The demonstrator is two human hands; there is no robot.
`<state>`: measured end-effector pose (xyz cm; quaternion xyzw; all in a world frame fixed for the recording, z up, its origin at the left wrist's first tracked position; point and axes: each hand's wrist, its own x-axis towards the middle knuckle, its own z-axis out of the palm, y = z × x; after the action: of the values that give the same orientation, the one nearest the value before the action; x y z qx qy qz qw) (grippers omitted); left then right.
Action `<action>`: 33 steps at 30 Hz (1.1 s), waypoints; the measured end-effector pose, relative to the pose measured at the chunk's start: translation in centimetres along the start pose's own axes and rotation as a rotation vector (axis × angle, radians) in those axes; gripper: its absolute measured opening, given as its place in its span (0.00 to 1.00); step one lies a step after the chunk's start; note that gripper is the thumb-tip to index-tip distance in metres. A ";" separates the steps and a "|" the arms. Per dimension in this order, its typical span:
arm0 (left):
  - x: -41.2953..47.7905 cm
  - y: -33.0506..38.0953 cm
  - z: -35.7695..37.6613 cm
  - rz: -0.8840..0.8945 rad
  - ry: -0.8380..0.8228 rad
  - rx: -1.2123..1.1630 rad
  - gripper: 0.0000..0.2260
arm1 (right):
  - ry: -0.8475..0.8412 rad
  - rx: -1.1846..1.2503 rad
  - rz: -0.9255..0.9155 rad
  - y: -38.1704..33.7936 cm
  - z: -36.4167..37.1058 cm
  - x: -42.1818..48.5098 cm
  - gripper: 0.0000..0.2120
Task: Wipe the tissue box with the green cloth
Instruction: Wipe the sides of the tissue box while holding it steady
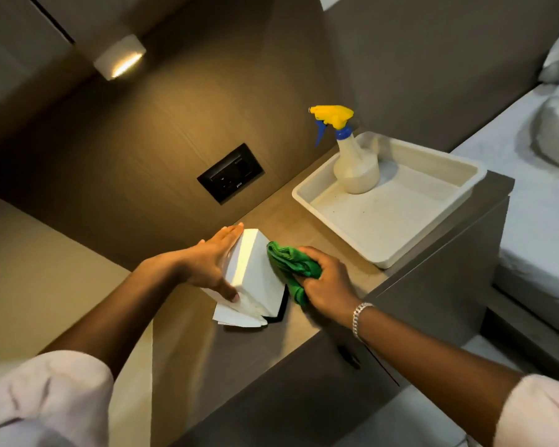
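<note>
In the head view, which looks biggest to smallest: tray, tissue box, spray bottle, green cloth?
1. tray
2. tissue box and spray bottle: too alike to rank, and the box is nearer the camera
3. green cloth

The wooden counter (291,225) carries a cream tray (384,217) toward its far right end. Nearer, a white tissue box (259,272) stands tilted, loose white sheets (236,316) at its base.
</note>
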<state>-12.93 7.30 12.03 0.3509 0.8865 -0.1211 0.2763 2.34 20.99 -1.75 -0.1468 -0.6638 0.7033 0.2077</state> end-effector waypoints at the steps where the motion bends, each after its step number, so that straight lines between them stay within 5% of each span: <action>1: 0.0 0.0 0.0 -0.009 0.007 -0.024 0.60 | -0.007 -0.016 0.011 0.0 0.7 -0.1 0.25; 7: -0.1 -0.3 0.3 -0.150 0.119 -0.160 0.56 | -0.240 0.053 0.018 1.3 1.1 -5.0 0.25; 11: 0.2 -0.6 0.5 -0.331 0.179 -0.194 0.51 | -0.181 0.158 0.041 2.0 -2.0 -4.4 0.27; 17: 0.7 2.7 0.9 -0.688 0.118 -0.400 0.56 | -0.105 0.346 0.124 1.7 -5.4 -2.3 0.22; 23: 0.4 6.0 -0.7 -0.937 -0.064 -0.624 0.49 | -0.172 0.370 0.176 1.9 -4.8 -2.3 0.21; 30: 0.4 5.1 -0.6 -0.959 -0.177 -0.628 0.58 | -0.141 0.210 0.128 1.8 -3.0 -2.3 0.24; 33: 1.1 5.2 0.3 -0.816 -0.007 -0.450 0.45 | -0.100 0.175 0.099 1.6 -3.1 -1.7 0.25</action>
<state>-9.91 11.52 11.08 -0.0959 0.9554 -0.0255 0.2782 5.12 22.78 -3.71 -0.1255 -0.6014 0.7743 0.1514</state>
